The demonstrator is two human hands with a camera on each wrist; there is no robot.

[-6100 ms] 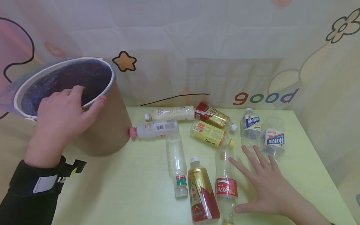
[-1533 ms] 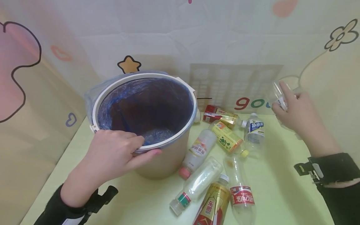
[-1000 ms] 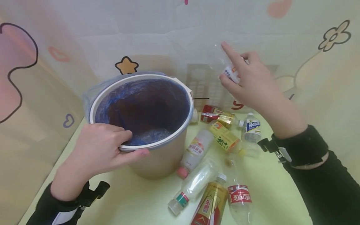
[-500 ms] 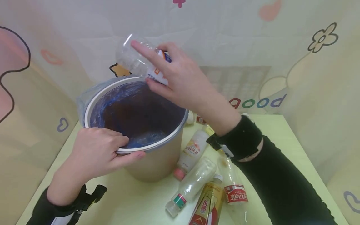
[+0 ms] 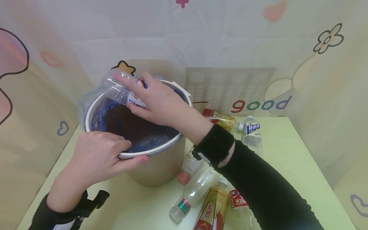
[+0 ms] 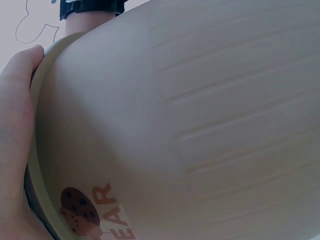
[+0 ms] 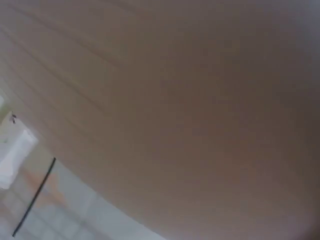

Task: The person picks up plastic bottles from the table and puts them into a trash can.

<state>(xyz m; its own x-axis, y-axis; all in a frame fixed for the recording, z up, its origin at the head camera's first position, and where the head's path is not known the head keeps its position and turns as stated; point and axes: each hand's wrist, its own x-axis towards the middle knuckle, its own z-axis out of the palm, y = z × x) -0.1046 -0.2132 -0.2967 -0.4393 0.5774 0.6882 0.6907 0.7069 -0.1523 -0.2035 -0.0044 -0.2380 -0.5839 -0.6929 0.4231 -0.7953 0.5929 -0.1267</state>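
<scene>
A trash bin (image 5: 158,171) with a white rim and blue plastic liner stands on the table, its mouth facing me. My left hand (image 5: 100,155) grips the near rim, thumb outside and fingers curled inside. In the left wrist view that thumb presses near the edge of the bin (image 6: 130,110), which bears a printed bear. Over the bin's mouth my right hand (image 5: 161,100) holds a clear plastic bottle (image 5: 115,86) with a white and blue label, lying slanted, its base toward the far left rim. The bin's outer wall (image 7: 175,125) fills most of the right wrist view.
Right of the bin lie a pink-capped bottle (image 5: 189,167), a clear bottle (image 5: 198,185), a gold and red bottle (image 5: 212,207) and a red-labelled cola bottle (image 5: 238,199). Farther back are another red and gold bottle (image 5: 221,119) and a blue-labelled bottle (image 5: 252,131). A printed curtain hangs behind.
The right hand took a bottle from the table's right side, carried it left and lowered it over the bin. Earlier, the bin shifted right with the left hand on its rim, and nearby bottles turned.
</scene>
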